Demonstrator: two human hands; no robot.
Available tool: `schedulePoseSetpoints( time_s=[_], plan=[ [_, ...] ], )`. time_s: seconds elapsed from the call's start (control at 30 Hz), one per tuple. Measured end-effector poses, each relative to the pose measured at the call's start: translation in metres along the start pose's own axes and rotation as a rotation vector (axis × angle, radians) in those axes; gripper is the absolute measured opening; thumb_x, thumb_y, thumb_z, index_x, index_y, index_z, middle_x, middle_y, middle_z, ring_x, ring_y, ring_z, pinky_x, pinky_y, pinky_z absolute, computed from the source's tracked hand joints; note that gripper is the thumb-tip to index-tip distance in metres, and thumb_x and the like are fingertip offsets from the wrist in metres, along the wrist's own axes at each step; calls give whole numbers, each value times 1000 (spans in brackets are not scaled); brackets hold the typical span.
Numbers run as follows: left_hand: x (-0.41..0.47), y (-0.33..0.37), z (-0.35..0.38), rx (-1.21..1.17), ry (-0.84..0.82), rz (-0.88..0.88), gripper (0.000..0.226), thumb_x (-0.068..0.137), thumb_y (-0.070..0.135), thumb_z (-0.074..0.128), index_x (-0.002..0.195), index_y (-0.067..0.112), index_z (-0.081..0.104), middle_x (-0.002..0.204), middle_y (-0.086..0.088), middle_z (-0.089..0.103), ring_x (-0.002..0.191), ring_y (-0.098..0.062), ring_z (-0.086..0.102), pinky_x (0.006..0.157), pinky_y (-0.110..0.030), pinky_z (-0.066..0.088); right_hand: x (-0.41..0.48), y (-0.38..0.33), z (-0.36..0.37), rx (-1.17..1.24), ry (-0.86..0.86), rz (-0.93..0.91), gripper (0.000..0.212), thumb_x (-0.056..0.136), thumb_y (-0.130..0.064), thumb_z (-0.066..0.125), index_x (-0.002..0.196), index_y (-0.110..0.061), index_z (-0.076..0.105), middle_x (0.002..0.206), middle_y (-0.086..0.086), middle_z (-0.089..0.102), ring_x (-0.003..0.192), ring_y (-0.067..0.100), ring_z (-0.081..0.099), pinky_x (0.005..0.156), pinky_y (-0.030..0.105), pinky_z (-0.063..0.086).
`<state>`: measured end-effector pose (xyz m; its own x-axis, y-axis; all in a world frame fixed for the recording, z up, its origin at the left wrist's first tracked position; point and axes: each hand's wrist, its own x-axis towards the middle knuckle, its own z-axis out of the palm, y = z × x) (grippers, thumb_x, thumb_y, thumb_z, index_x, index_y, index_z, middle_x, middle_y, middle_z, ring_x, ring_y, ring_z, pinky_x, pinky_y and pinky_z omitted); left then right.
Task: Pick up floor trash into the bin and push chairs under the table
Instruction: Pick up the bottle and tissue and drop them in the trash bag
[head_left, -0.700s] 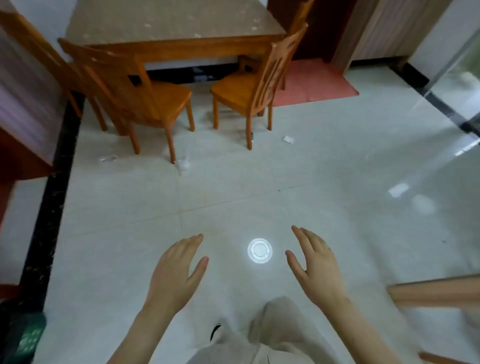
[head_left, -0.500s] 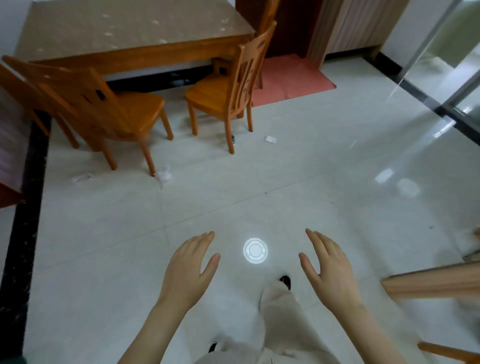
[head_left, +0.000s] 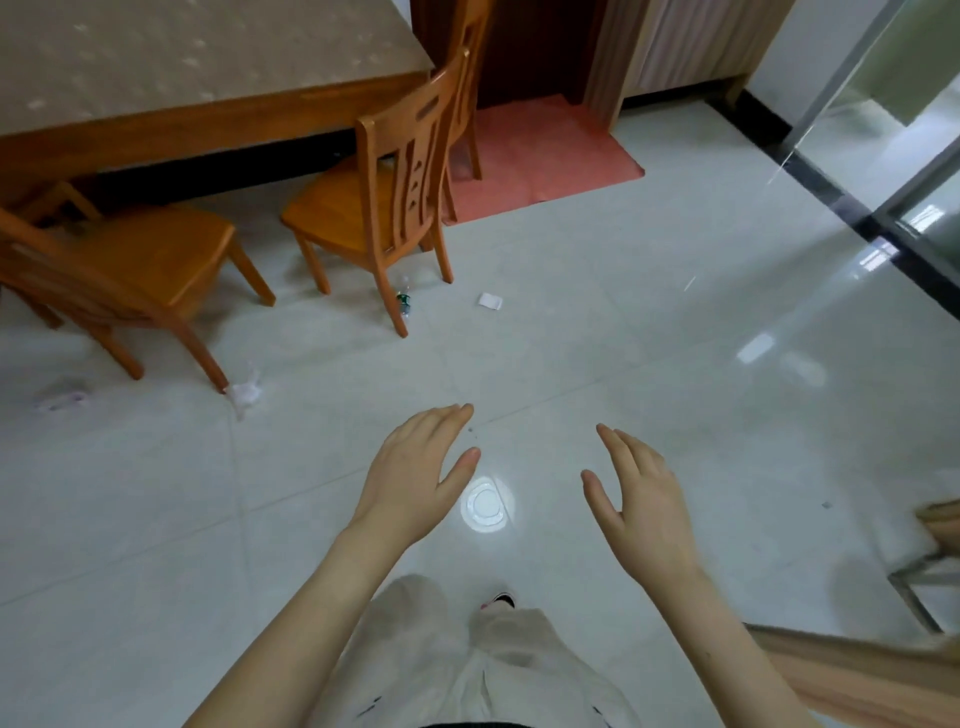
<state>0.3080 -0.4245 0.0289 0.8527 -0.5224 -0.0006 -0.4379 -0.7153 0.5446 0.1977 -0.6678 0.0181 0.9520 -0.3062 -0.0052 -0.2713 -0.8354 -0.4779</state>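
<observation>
My left hand and my right hand hover open and empty over the pale tiled floor. Trash lies ahead: a crumpled white tissue by a chair leg, a small white paper, a small clear bottle with a green label beside another chair leg, and a pale wrapper at the far left. Two orange wooden chairs stand pulled out from the wooden table. No bin shows.
A third chair stands at the table's right end. A red mat lies before a dark doorway. Glass sliding doors and a black floor strip run along the right. Pale wooden furniture juts in at lower right.
The view has moved forward and swung left to right; the table and chairs sit closer and further left. Both hands stay open and have risen a little in the frame.
</observation>
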Motion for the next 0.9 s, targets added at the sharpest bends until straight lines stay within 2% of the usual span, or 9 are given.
schedulePoseSetpoints(
  time_s=[0.23, 0.4, 0.7, 0.8, 0.9],
  plan=[
    [122, -20, 16, 20, 0, -134, 59, 93, 54, 30, 141, 24, 47, 140, 9, 51, 130, -9, 43, 106, -24, 31, 141, 40, 9, 49, -84, -24, 64, 94, -53, 33, 145, -17, 44, 140, 7, 53, 132, 24, 45, 107, 44, 40],
    [238, -48, 23, -1, 25, -176, 60, 93, 54, 30, 140, 22, 48, 139, 9, 52, 127, -9, 43, 102, -20, 29, 276, 46, 21, 50, -104, -101, 61, 95, -50, 36, 145, -17, 44, 141, 5, 53, 131, 24, 46, 106, 43, 41],
    [481, -62, -23, 35, 84, -98, 59, 92, 51, 30, 140, 21, 48, 139, 8, 52, 127, -9, 43, 99, -17, 27, 518, 39, -16, 53, -44, -159, 59, 94, -48, 37, 144, -16, 46, 141, 3, 53, 130, 20, 45, 107, 38, 40],
    [540, -70, -20, 74, 67, -110, 58, 93, 50, 31, 142, 21, 46, 141, 5, 51, 131, -12, 42, 104, -21, 26, 584, 48, -21, 52, -54, -180, 58, 95, -47, 39, 143, -15, 46, 140, 4, 53, 130, 21, 45, 107, 39, 40],
    [589, -84, -4, 165, 28, -137, 57, 95, 47, 32, 143, 20, 44, 144, -1, 49, 135, -21, 42, 111, -35, 30, 653, 65, -14, 7, -102, -251, 57, 95, -44, 40, 142, -12, 47, 138, 8, 54, 128, 25, 48, 106, 41, 41]
  ],
)
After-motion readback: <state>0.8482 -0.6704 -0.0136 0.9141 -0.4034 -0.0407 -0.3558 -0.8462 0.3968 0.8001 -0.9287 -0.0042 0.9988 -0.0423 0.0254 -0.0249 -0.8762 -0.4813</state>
